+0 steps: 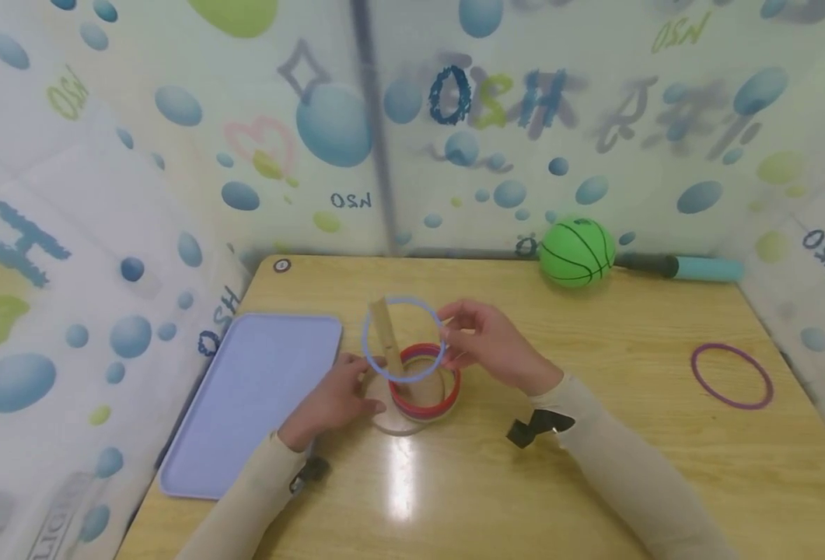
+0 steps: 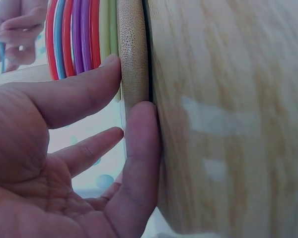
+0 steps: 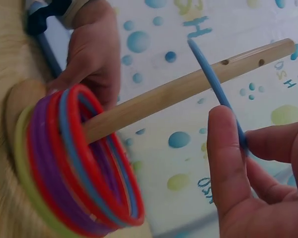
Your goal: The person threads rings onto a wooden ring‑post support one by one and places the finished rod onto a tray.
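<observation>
A wooden peg [image 3: 159, 101] rises from a round wooden base [image 2: 134, 54] on the table. Red, blue, purple and yellow-green rings [image 3: 54, 158] lie stacked around its foot. My right hand [image 1: 492, 346] pinches a light blue ring [image 3: 216, 84] between thumb and fingers; it is held around the upper part of the peg, above the stack. At the left side of the base, my left hand [image 1: 335, 400] grips the rim, thumb on top and a finger at the edge, as the left wrist view shows.
A purple ring [image 1: 732, 376] lies on the table [image 1: 594, 467] at the right. Left of the base is a lavender tray [image 1: 258, 389]. A green ball [image 1: 577, 251] and a black and teal cylindrical object [image 1: 706, 269] sit along the back wall.
</observation>
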A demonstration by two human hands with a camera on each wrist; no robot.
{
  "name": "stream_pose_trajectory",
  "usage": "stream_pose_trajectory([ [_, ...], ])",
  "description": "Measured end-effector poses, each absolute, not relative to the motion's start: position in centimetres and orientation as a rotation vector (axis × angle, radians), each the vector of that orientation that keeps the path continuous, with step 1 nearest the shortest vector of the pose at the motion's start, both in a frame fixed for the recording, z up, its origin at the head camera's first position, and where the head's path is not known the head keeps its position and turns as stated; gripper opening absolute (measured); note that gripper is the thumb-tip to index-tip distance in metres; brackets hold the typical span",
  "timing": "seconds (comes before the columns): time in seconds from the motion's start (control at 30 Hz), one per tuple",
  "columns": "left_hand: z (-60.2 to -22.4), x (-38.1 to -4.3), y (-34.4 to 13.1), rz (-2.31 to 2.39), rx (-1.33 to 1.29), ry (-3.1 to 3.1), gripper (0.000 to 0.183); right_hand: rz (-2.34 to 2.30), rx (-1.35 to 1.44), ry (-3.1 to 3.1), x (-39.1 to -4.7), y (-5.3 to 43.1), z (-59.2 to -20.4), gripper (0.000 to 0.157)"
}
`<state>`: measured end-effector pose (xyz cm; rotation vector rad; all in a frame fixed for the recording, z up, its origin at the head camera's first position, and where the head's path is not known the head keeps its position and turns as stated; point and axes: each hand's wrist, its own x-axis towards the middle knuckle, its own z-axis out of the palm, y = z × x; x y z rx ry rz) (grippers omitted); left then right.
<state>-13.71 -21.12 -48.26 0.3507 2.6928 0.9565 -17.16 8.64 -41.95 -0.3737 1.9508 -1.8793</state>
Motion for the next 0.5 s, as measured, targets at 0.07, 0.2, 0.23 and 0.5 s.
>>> stream_pose_trajectory([
  [0.07, -48.2, -13.7, -21.1, 0.961, 0.351, 2.69, 0.073, -1.858, -0.366, 1.966, -17.2, 8.9, -42.6, 0.03],
  [0.2, -48.0, -13.6, -21.1, 0.967, 0.343, 2.686, 0.072, -1.821, -0.346, 1.976, -17.1, 9.3, -43.8, 0.035],
  [0.23, -48.0, -13.6, -21.1, 0.969, 0.338, 2.684, 0.073, -1.815, -0.339, 1.974, -17.0, 9.4, -44.1, 0.036],
  [0.5, -48.0, -13.7, -21.1, 0.965, 0.326, 2.666, 0.08, -1.778, -0.265, 1.998, -16.7, 9.9, -45.7, 0.035],
])
